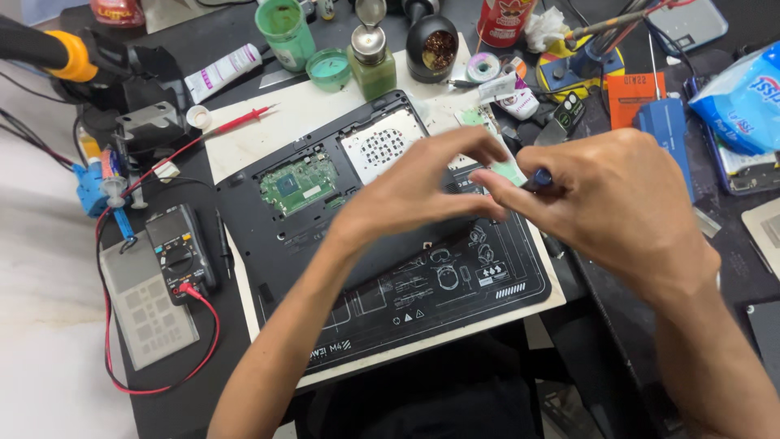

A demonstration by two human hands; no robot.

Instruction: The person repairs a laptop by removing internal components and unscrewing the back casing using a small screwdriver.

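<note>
Hands — left hand (422, 183), right hand (605, 195) — pinching small pale part (510, 171), above open laptop (325, 195)

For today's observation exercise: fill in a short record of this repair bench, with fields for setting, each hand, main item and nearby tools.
Setting: cluttered electronics bench seen from above
Left hand: fingers pinch a small pale green piece
Right hand: grips a dark tool with a blue part
Main item: opened laptop base, green circuit board exposed
Nearby tools: multimeter with red lead, green jar
</note>
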